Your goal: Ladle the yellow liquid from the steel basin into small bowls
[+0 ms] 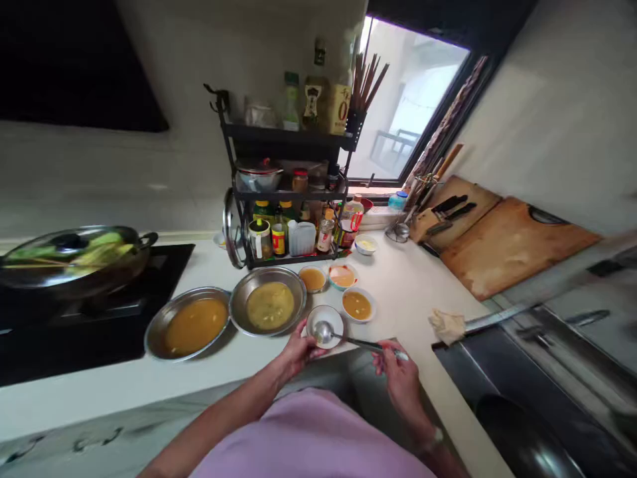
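Your right hand [398, 373] is gripping the ladle [361, 342] while your left hand [300, 348] is holding the white bowl [334, 317] near the surface [401, 282] edge; leaning the handle on the rim could tip it.

Left hand [300, 350] cupped in grip, left forearm [226, 421] slanting from lower left; right hand [397, 373] curled in grip, right forearm [424, 428] angled from lower right.

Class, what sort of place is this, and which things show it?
Most likely a home kitchen: a lidded pan on a black cooktop, a condiment rack and a sink.
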The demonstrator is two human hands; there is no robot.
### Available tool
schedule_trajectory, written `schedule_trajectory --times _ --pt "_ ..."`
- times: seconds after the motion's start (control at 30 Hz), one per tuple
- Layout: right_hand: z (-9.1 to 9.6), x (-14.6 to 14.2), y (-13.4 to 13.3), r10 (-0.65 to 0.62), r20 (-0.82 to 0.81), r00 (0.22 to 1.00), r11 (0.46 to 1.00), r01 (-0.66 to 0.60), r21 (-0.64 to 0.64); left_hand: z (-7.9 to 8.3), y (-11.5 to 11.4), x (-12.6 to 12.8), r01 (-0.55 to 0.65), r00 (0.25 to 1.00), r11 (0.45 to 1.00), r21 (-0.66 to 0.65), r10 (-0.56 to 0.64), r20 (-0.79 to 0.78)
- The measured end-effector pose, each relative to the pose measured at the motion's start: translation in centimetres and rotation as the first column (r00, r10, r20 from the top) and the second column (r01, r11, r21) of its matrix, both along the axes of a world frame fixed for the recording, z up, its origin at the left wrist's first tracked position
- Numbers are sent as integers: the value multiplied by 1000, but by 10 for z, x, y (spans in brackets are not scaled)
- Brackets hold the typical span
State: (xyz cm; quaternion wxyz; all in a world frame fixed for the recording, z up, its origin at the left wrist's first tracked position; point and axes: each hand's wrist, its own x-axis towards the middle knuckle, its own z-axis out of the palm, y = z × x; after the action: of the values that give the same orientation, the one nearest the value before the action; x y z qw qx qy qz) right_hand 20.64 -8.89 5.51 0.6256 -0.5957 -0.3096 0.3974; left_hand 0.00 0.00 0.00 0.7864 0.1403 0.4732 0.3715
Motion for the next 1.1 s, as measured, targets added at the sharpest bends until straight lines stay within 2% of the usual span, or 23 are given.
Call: schedule_trajectory --times 0.17,0.4,0.53,0.63,0.73,0.83,0.93,1.1 --pt "-1 -1 5 -49 -22 999 999 49 5 -11 -2 -4 19 997 998 -66 -14 76" --pt "19 -2 17 -62 68 996 996 57 70 -20 5 -6 -34 982 993 -115 54 183" --pt "25 -5 23 -63 65 996 994 57 92 -24 11 -6 -38 975 992 -120 63 214" --pt "25 -3 28 -105 23 994 989 101 111 -26 13 -7 -15 972 991 -131 45 229" --pt "26 7 32 -191 9 981 973 189 134 -27 13 -7 -15 983 992 -121 37 181" --pt "28 22 34 -283 83 955 951 269 152 -28 11 -5 -71 993 993 -93 79 90" --pt "29 35 31 -326 226 918 943 297 153 -28 10 -5 -135 990 988 -73 137 24" --pt "16 44 24 -295 426 855 956 266 128 -28 2 -17 -91 996 993 -71 92 21"
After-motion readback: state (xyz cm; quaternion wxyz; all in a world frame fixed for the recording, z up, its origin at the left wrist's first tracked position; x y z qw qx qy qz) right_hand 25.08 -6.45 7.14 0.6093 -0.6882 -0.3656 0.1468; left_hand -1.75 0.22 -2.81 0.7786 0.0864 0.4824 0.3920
